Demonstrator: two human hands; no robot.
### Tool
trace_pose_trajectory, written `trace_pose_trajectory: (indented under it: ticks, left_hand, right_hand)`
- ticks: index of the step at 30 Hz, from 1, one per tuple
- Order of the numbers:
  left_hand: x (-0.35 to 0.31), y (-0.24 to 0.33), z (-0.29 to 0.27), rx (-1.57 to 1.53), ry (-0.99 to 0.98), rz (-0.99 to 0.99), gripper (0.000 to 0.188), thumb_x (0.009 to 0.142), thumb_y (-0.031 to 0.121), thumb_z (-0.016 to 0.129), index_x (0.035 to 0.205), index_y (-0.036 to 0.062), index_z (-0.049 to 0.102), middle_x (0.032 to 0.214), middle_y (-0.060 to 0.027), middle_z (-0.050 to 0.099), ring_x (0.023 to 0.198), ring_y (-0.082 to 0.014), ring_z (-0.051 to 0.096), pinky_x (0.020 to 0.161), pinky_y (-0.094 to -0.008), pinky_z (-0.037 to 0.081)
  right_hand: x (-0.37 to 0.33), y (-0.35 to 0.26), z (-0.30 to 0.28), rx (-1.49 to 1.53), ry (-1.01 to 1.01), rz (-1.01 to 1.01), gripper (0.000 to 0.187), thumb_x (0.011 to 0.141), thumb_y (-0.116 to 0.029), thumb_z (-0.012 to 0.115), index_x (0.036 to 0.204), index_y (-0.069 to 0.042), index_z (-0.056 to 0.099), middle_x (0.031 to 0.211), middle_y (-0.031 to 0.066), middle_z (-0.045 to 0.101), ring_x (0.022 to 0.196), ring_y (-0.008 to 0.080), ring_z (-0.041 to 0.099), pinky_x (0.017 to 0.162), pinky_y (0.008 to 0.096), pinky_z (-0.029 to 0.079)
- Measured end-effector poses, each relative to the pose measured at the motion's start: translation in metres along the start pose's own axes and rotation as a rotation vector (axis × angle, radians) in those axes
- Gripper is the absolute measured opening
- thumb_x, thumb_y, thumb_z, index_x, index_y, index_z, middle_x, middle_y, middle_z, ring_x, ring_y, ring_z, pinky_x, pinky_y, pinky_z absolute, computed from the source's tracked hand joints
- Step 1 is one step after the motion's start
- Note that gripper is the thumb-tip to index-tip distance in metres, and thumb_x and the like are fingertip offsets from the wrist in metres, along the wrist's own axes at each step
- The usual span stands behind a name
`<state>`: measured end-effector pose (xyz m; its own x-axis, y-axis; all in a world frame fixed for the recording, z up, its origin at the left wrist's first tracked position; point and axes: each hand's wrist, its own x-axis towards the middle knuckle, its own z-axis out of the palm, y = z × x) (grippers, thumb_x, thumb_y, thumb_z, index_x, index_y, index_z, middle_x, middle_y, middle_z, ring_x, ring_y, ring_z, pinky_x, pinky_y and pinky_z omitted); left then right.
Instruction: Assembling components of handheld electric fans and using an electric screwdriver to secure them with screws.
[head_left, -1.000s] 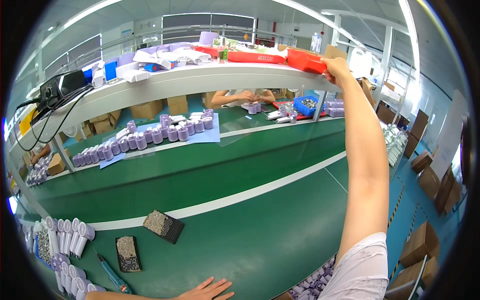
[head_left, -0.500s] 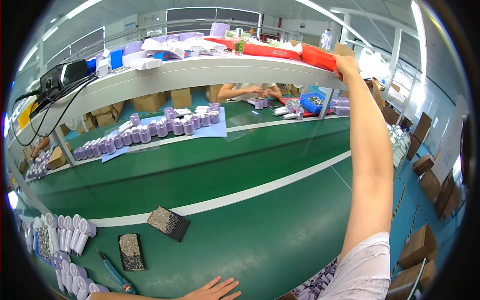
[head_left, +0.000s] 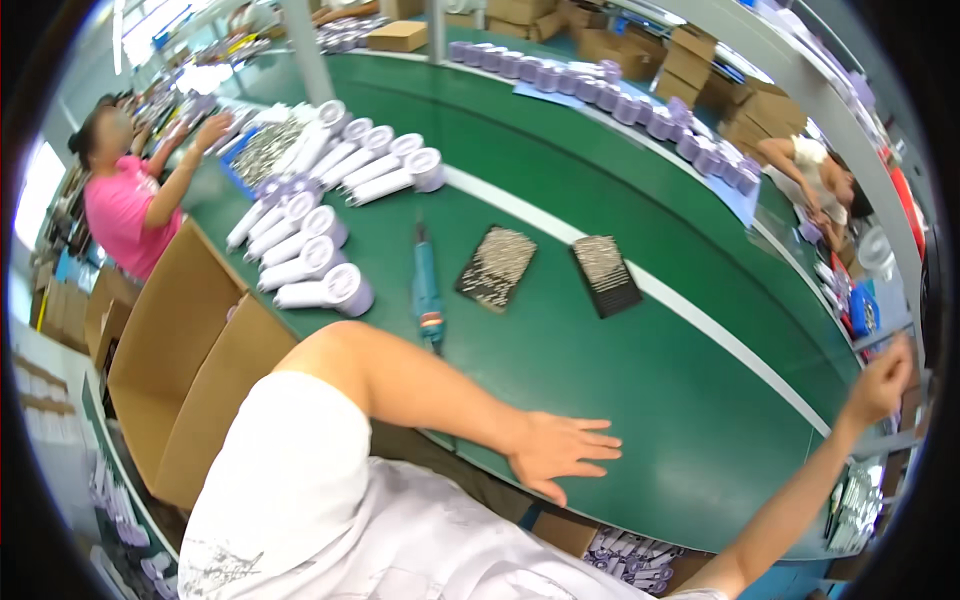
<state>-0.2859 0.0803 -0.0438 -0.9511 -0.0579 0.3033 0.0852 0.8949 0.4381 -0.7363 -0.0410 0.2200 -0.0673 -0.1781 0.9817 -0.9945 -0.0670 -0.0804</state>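
Note:
My left hand (head_left: 565,450) lies flat on the green worktable (head_left: 690,420), fingers spread, near its front edge. It holds nothing. On the far right my right hand (head_left: 882,382) is raised, its fingers curled in; whatever may be inside them is hidden. Beyond my left forearm lies a teal electric screwdriver (head_left: 427,290), its bit pointing away from me. Two black trays rest to the right of it, a nearer-left screw tray (head_left: 497,265) and a right-hand screw tray (head_left: 605,278), both bearing small metal pieces. White-and-lavender fan-shaped housings (head_left: 318,262) lie in rows on the left.
An open cardboard box (head_left: 165,400) stands at the table's left edge. A blue bin (head_left: 262,155) of metal parts sits beyond the housings. A person in pink (head_left: 130,215) works at far left, another person (head_left: 815,185) across the table. Lavender cups (head_left: 610,95) line the far side.
The view has swung left and down. My right hand has come away from the red object on the overhead shelf and is now curled. My left hand stays flat on the table.

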Motion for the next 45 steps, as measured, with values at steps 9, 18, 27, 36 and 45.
trace_pose_trajectory:
  ticks: [9,18,27,36,45]
  left_hand:
    - [-0.01,0.035,0.016,0.381,0.013,-0.003,0.056,0.096,0.05,0.06,0.109,-0.004,0.069,0.113,-0.0222,0.068,0.111,-0.0381,0.062,0.11,-0.0564,0.039]
    - [-0.202,0.169,-0.034,0.386,0.7,-0.327,0.02,0.081,0.015,0.08,0.091,0.0016,0.07,0.075,-0.0074,0.058,0.066,-0.0257,0.057,0.061,-0.0384,0.045]
    - [-0.457,0.192,0.221,-0.365,0.931,-1.949,0.041,0.095,0.042,0.072,0.094,0.0014,0.076,0.086,-0.0115,0.075,0.073,-0.0256,0.07,0.066,-0.0358,0.055]
    - [-0.464,0.166,0.371,-1.489,1.02,-1.757,0.048,0.093,0.038,0.074,0.118,-0.003,0.071,0.108,-0.0165,0.075,0.091,-0.0299,0.073,0.077,-0.0467,0.058]
    - [-0.555,0.155,0.465,-2.036,0.926,-1.72,0.039,0.097,0.029,0.062,0.125,0.0011,0.068,0.117,-0.0177,0.073,0.097,-0.0317,0.072,0.083,-0.0449,0.058]
  right_hand:
    - [-0.192,-0.336,-0.024,0.88,-0.517,-0.545,0.018,0.086,0.004,0.074,0.103,-0.001,0.071,0.068,0.007,0.06,0.052,0.0227,0.057,0.048,0.0357,0.046]
    - [-0.206,-0.456,-0.01,0.923,-0.62,-0.981,0.039,0.079,-0.01,0.065,0.117,0.0,0.069,0.086,0.0081,0.06,0.08,0.0248,0.062,0.067,0.0361,0.053]
    - [-0.228,-0.535,0.044,0.758,-0.877,-1.19,0.046,0.087,-0.009,0.062,0.133,-0.011,0.064,0.127,0.0188,0.064,0.122,0.0354,0.06,0.104,0.046,0.048]
    - [-0.229,-0.565,0.06,0.725,-0.948,-1.333,0.038,0.09,-0.015,0.06,0.127,-0.014,0.07,0.139,0.0195,0.059,0.13,0.0357,0.056,0.11,0.0452,0.046]
    - [-0.221,-0.539,0.063,0.954,-0.538,-1.236,0.034,0.09,-0.017,0.061,0.118,0.001,0.068,0.132,0.0171,0.066,0.12,0.0318,0.064,0.103,0.0478,0.051]
